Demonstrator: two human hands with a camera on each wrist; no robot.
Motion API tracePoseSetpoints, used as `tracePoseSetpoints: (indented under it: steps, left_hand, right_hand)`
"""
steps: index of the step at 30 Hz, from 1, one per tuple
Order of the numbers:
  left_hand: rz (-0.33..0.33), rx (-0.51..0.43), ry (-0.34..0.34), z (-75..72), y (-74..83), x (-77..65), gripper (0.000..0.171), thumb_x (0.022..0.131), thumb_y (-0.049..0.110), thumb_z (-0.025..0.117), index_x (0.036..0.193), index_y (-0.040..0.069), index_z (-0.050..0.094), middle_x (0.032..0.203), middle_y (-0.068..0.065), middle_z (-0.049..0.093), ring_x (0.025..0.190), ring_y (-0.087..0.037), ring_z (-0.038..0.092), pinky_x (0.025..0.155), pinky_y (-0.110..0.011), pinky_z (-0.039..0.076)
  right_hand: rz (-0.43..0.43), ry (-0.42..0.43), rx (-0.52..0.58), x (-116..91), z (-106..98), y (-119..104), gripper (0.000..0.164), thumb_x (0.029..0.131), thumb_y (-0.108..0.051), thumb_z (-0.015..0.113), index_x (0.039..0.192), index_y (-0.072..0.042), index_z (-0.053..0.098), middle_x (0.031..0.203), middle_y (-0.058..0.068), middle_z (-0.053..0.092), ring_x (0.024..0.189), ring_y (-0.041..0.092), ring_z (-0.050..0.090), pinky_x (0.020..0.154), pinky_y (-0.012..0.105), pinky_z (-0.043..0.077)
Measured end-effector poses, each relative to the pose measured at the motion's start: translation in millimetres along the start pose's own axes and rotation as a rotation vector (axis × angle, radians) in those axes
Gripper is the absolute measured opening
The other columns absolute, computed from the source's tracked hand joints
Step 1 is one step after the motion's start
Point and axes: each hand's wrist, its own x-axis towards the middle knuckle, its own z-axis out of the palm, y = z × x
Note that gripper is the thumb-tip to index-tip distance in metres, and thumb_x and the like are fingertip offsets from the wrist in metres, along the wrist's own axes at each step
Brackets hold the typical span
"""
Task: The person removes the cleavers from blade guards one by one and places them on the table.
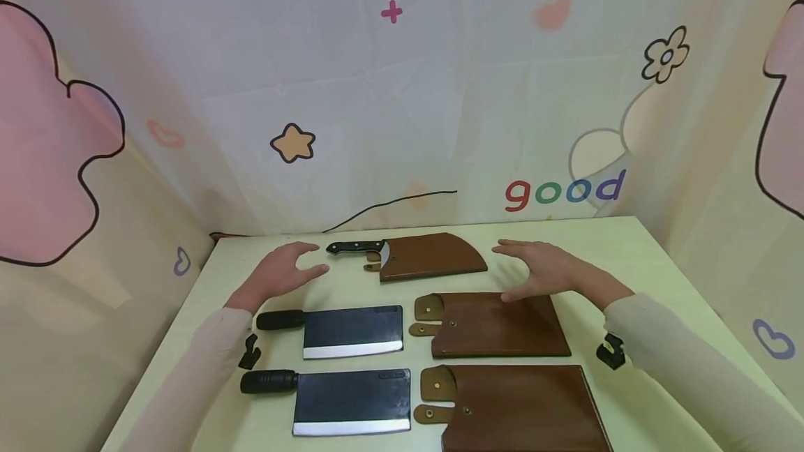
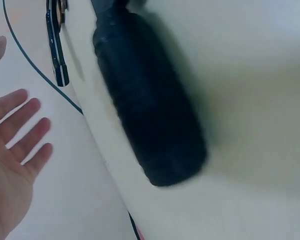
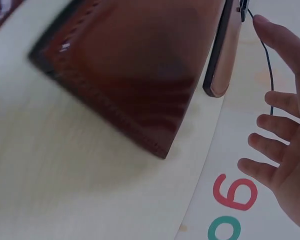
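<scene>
At the back of the table, a knife with a black riveted handle (image 1: pixel 356 247) sits in a brown leather sheath (image 1: pixel 433 258). My left hand (image 1: pixel 283 272) hovers just left of that handle, its fingers spread and holding nothing. On the other side my right hand (image 1: pixel 545 267) is held off the sheath's rounded end, fingers extended, overlapping the middle brown sheath (image 1: pixel 496 333) in the head view. The middle cleaver (image 1: pixel 353 328) lies bare beside that sheath; its black handle (image 2: pixel 150 100) looms large in the left wrist view. Both palms look bare in the wrist views.
Nearer the front, another bare cleaver (image 1: pixel 352 400) lies left of a larger brown sheath (image 1: pixel 521 403). Straps with snaps stick out from the sheaths' left ends. A printed curtain (image 1: pixel 402 89) hangs behind the pale table (image 1: pixel 628 257) and along both sides.
</scene>
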Motion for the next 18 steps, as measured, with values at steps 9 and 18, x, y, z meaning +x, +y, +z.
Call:
tracePoseSetpoints:
  steps: [9,18]
  left_hand:
    - [0.019,-0.051,-0.008,12.4,12.9,38.0,0.069,0.099,0.044,0.066,0.152,0.003,0.047,0.155,-0.021,0.046,0.145,-0.042,0.039,0.117,-0.059,0.032]
    - [0.003,-0.089,-0.027,26.5,16.7,56.5,0.069,0.099,0.042,0.066,0.152,0.003,0.045,0.155,-0.022,0.045,0.145,-0.042,0.038,0.117,-0.058,0.033]
  right_hand:
    - [0.052,0.065,0.061,43.6,13.0,-3.2,0.096,0.080,-0.053,0.082,0.154,-0.006,0.044,0.161,0.024,0.035,0.142,0.047,0.042,0.109,0.066,0.038]
    - [0.068,0.058,0.135,75.6,30.9,-5.8,0.102,0.077,-0.050,0.087,0.156,-0.005,0.041,0.161,0.023,0.035,0.146,0.045,0.037,0.113,0.064,0.034]
